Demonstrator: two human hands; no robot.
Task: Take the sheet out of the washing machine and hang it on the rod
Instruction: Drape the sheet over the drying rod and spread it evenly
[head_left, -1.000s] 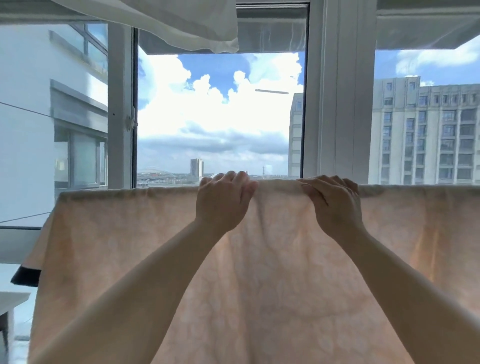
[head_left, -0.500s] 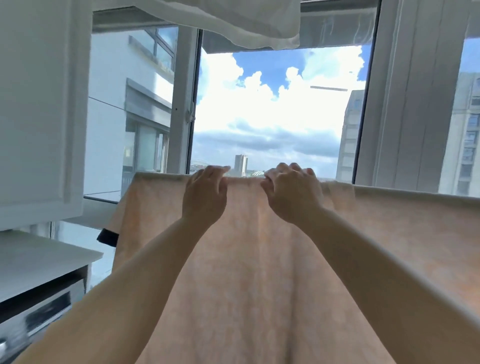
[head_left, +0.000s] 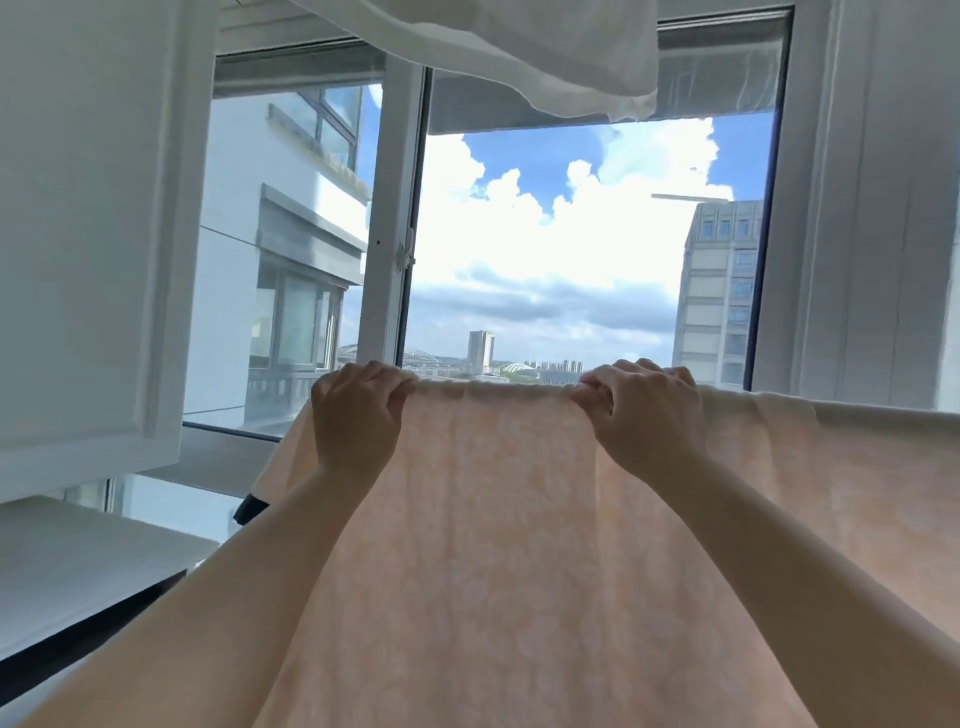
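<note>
A pale peach patterned sheet (head_left: 493, 519) hangs spread in front of the window, its top fold running level from left to right. The rod under that fold is hidden by the cloth. My left hand (head_left: 358, 421) grips the top fold near the sheet's left end, fingers curled over it. My right hand (head_left: 641, 415) grips the same fold further right, knuckles toward me. A dark corner (head_left: 249, 512) of the cloth shows at the lower left edge of the sheet. The washing machine is not clearly in view.
A white cupboard door (head_left: 93, 234) stands at the left above a white counter (head_left: 78, 561). White fabric (head_left: 545, 57) hangs overhead. The window frame (head_left: 395, 218) is behind the sheet, with buildings and sky beyond.
The view has swung to the left, bringing the cupboard and counter in. My hands have moved apart along the top fold, the left one reaching the sheet's left end.
</note>
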